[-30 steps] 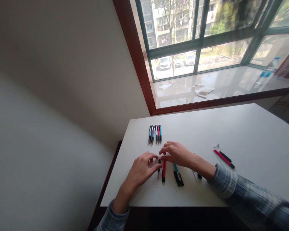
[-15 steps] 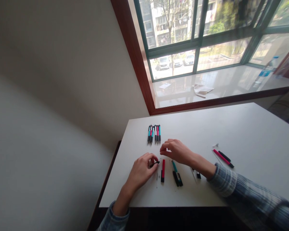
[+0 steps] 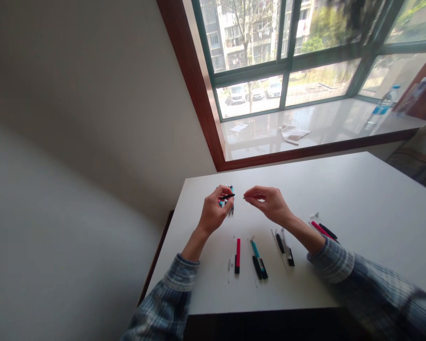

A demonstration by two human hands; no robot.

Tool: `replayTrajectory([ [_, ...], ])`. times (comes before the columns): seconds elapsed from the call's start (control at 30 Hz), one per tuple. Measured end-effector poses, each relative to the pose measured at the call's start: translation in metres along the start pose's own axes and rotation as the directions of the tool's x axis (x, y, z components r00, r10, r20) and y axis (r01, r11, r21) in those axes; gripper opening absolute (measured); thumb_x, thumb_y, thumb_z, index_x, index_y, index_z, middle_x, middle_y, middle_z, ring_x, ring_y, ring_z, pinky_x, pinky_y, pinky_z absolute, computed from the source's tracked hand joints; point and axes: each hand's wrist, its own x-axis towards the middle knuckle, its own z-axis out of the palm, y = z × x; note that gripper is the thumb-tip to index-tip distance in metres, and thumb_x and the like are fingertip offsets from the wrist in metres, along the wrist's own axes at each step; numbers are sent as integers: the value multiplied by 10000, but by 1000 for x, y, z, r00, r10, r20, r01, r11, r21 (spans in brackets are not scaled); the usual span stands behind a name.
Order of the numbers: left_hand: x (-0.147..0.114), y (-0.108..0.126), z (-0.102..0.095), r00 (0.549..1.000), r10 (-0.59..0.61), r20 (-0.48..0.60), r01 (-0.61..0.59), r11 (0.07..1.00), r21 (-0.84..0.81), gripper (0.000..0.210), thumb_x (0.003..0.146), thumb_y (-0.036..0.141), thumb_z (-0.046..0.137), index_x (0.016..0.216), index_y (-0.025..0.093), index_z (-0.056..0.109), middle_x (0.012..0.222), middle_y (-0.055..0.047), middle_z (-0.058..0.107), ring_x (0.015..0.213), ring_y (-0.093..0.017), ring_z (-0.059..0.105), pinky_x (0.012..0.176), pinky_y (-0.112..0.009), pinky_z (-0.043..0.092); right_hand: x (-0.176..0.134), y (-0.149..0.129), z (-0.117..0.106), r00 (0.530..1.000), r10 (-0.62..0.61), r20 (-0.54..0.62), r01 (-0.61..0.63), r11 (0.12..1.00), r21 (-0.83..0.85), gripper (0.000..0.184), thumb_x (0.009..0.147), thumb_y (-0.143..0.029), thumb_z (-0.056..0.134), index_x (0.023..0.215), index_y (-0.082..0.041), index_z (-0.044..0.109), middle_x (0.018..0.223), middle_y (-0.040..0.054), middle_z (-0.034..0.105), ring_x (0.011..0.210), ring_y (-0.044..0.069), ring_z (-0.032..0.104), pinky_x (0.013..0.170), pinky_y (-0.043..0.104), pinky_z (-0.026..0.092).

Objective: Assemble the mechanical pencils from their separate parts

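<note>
My left hand [image 3: 213,210] is raised over the table, its fingers closed around a slim black pen part [image 3: 228,196] that points right. Facing it, my right hand [image 3: 270,203] pinches a tiny piece [image 3: 244,197], too small to name; a short gap separates the two. Assembled pens [image 3: 232,207] lie in a row beyond my left hand, which partly covers them. Nearer me are a red pen barrel [image 3: 238,250] with a black end, a thin refill [image 3: 229,272], and a teal barrel [image 3: 256,251] with black parts beside it.
More pen parts [image 3: 280,244] lie below my right forearm. A red barrel [image 3: 321,228] and a black part [image 3: 328,230] are farther right. The white table [image 3: 341,184] meets a window ledge holding a cloth [image 3: 293,134] and a water bottle [image 3: 381,108].
Both hands have lifted and moved away from me, the left still with the black pen part. My right hand's fingers have closed on a tiny piece, facing the left. The view has shifted slightly.
</note>
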Motion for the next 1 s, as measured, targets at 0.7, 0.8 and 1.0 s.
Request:
replayTrajectory([
  [0.7, -17, 2, 11, 999, -1, 38, 5, 995, -97, 108, 899, 286, 703, 975, 208, 704, 973, -41, 745, 929, -203, 705, 881, -365, 575, -6, 2, 12, 996, 91, 23, -94, 964, 249, 210, 848, -355, 789, 971, -185, 793, 943, 61, 816, 887, 210, 772, 860, 341, 629],
  [0.8, -17, 3, 11, 999, -1, 37, 5, 994, -111, 107, 894, 278, 711, 970, 204, 711, 968, -42, 748, 921, -202, 705, 884, -363, 572, -6, 2, 12, 996, 84, 30, -89, 963, 255, 205, 852, -352, 789, 969, -184, 794, 940, 61, 815, 877, 207, 769, 847, 330, 624],
  [1.0, -16, 2, 11, 1000, -2, 17, 4, 990, -140, 107, 879, 275, 739, 948, 194, 724, 945, -41, 753, 893, -197, 705, 863, -343, 567, -5, 3, 12, 997, 68, 38, -74, 976, 203, 234, 858, -400, 788, 971, -196, 799, 932, 61, 816, 843, 210, 765, 801, 326, 616],
])
